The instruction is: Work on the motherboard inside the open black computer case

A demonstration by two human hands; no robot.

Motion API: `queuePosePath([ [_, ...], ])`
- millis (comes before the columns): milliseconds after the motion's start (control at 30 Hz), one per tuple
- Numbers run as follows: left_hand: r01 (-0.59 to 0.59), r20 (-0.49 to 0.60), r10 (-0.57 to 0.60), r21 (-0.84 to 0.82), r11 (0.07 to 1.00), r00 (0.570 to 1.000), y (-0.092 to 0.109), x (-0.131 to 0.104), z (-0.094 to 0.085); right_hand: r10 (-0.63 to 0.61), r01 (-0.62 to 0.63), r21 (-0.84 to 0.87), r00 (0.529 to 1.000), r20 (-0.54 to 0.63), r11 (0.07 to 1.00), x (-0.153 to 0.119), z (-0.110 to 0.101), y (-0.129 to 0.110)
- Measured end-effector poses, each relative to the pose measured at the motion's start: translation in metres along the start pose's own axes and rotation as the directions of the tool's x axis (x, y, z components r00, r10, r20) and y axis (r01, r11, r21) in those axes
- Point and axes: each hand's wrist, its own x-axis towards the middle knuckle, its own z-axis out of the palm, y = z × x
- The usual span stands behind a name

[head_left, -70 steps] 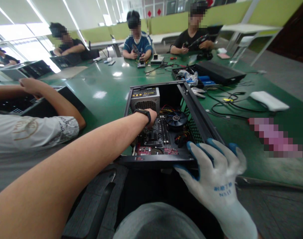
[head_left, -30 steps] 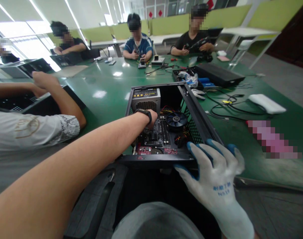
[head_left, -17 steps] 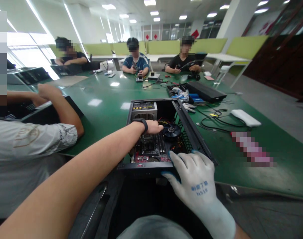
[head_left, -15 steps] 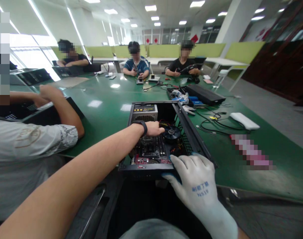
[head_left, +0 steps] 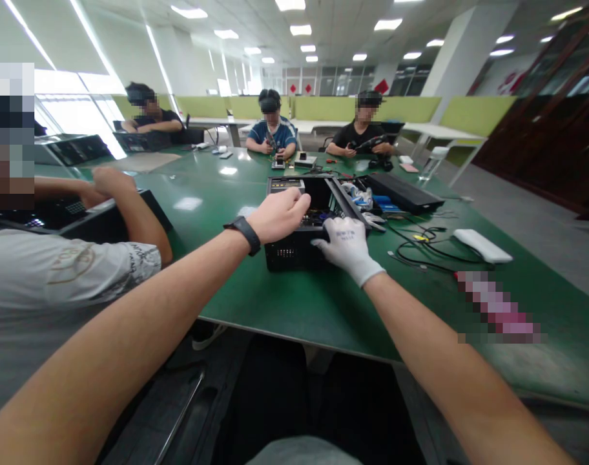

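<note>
A black open-topped computer case point(head_left: 294, 254) stands on the green table, with a power supply point(head_left: 285, 185) in its far left part. My right hand point(head_left: 345, 242), in a white work glove, grips the near right rim of the case, thumb on the near side and fingers over the edge. My bare left hand point(head_left: 281, 216), a dark band on its wrist, is closed above the near left part of the case. Its fingers are curled together, and whatever they may hold is hidden. Most of the circuit board inside is out of sight behind my hands.
Right of the case lie black cables point(head_left: 415, 242), a white box-like piece point(head_left: 483, 245) and a blurred pink packet point(head_left: 498, 307). Behind is a black tray point(head_left: 405, 190) with gloves. A co-worker's arm point(head_left: 134, 219) rests on another case at left; several people sit across the table point(head_left: 212, 206).
The computer case has slid away from me, farther onto the table, with my right hand on its rim. My left hand has come up out of the case, toward its near left side.
</note>
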Motion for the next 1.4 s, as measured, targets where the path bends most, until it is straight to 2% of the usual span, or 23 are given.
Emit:
queuePosePath([
  [167, 0.06, -0.042, -0.065, -0.119, 0.991, 0.997, -0.019, -0.016, 0.005, 0.084, -0.081, -0.044, 0.994, 0.07, 0.996, 0.089, 0.029, 0.012],
  [300, 0.049, -0.07, -0.069, -0.252, 0.966, 0.995, -0.035, -0.027, 0.016, 0.132, -0.125, -0.06, 0.983, 0.132, 0.99, 0.139, 0.047, 0.014],
  [433, 0.065, -0.064, -0.092, -0.336, 0.939, 0.994, -0.052, -0.035, 0.026, 0.139, -0.129, -0.065, 0.976, 0.171, 0.99, 0.164, 0.059, 0.016],
  [567, 0.09, -0.062, -0.122, -0.375, 0.923, 0.991, -0.063, -0.038, 0.032, 0.108, -0.098, -0.065, 0.977, 0.181, 0.993, 0.162, 0.063, 0.02],
  [700, 0.099, -0.073, -0.139, -0.401, 0.911, 0.988, -0.066, -0.04, 0.031, 0.067, -0.057, -0.068, 0.984, 0.162, 0.996, 0.143, 0.056, 0.019],
  [833, 0.091, -0.11, -0.149, -0.411, 0.907, 0.983, -0.061, -0.04, 0.024, 0.028, -0.021, -0.07, 0.993, 0.112, 0.997, 0.112, 0.044, 0.007],
  [967, 0.082, -0.143, -0.151, -0.402, 0.912, 0.978, -0.048, -0.037, 0.012, -0.005, 0.009, -0.072, 0.998, 0.061, 0.997, 0.068, 0.026, -0.009],
  [1100, 0.053, -0.153, -0.112, -0.348, 0.936, 0.982, -0.028, -0.033, 0.006, -0.033, 0.034, -0.061, 0.999, 0.029, 0.998, 0.01, 0.002, -0.022],
  [1233, 0.027, -0.072, -0.047, -0.258, 0.966, 0.996, -0.009, -0.032, 0.014, -0.067, 0.067, -0.033, 0.998, 0.006, 0.997, -0.055, -0.028, -0.033],
  [1400, 0.031, 0.139, -0.015, -0.116, 0.993, 0.99, 0.004, -0.031, 0.034, -0.08, 0.08, 0.01, 0.997, 0.003, 0.997, -0.126, -0.056, -0.042],
])
